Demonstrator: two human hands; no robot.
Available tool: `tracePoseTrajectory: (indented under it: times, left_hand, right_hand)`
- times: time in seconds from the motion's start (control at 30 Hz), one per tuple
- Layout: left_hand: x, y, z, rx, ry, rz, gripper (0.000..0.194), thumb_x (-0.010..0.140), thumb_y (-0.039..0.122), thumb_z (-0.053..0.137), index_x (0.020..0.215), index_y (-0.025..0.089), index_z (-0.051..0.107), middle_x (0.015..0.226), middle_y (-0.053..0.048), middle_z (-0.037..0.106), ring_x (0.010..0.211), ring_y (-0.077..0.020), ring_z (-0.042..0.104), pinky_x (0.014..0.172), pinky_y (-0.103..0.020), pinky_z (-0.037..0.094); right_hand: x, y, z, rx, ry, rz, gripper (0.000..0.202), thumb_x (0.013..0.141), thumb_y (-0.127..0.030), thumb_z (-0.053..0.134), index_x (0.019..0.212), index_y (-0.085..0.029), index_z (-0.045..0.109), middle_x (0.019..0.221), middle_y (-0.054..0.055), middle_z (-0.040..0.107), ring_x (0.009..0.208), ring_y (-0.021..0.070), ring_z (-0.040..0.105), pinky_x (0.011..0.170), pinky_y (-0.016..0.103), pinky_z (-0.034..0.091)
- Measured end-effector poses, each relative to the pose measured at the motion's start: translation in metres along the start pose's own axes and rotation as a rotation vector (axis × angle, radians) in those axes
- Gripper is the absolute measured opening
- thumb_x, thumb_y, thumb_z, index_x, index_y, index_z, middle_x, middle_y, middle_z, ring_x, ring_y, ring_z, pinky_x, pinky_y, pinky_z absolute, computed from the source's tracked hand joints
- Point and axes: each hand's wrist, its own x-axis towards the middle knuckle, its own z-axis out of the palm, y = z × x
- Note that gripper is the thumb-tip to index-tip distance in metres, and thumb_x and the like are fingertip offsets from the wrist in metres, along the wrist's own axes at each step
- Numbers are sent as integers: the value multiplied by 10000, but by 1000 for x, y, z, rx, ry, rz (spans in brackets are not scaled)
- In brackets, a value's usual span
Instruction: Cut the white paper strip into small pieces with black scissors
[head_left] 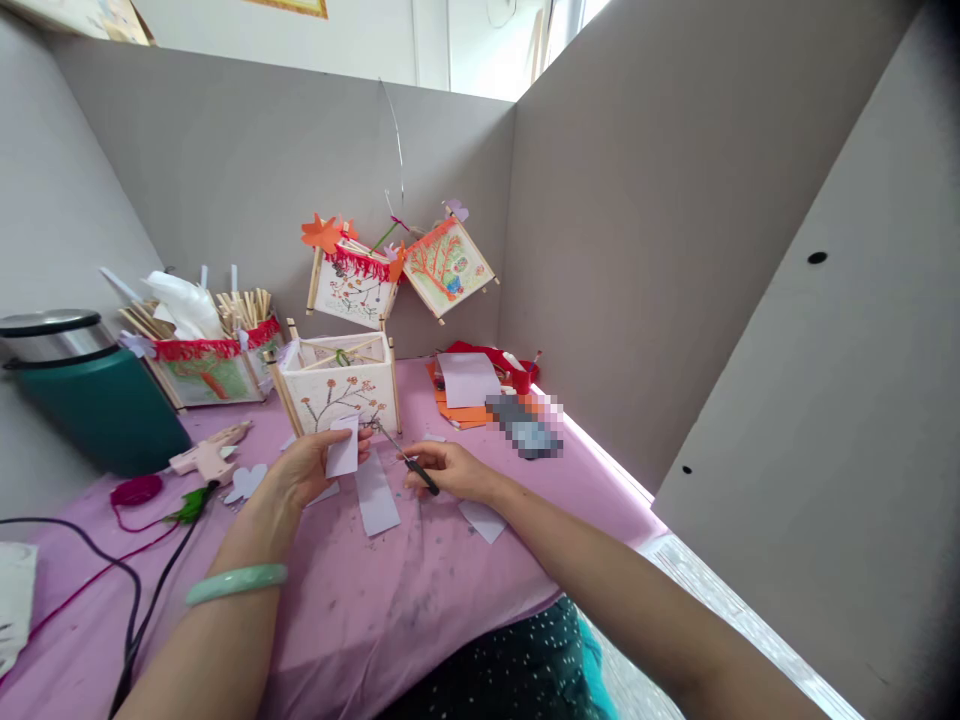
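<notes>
My left hand holds a small folded piece of pale lilac paper upright above the pink tablecloth. My right hand grips small scissors with black handles, the blades pointing up-left toward the paper. A jade-green bangle is on my left wrist. Right behind both hands stands a white paper lantern box with painted orange flowers and a wooden stick frame. Pale paper strips lie on the cloth under the hands.
Two decorated lanterns hang at the back. A box of wooden sticks and a teal bin stand at left. A glue gun, dark cables, magenta yarn and orange and red paper lie on the table. Grey partitions enclose it.
</notes>
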Motion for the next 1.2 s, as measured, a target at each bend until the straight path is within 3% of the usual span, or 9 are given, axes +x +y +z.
tracePoseTrajectory:
  times: [0.33, 1.2]
  left_hand:
    - [3, -2, -2, 18, -15, 55, 108, 835, 24, 568, 890, 93, 631, 736, -75, 716, 519, -143, 656, 473, -242, 570]
    - [12, -5, -9, 86, -63, 96, 72, 808, 58, 628, 857, 106, 649, 753, -74, 707, 507, -126, 639, 479, -228, 569]
  right_hand:
    - [-2, -4, -1, -98, -33, 9, 372, 727, -220, 756, 1082, -160, 663, 673, -45, 630, 545, 82, 571, 550, 202, 437]
    - [-5, -8, 0, -186, -72, 27, 366, 750, -261, 757, 1096, -176, 679, 644, -58, 608, 540, 78, 555, 573, 206, 448]
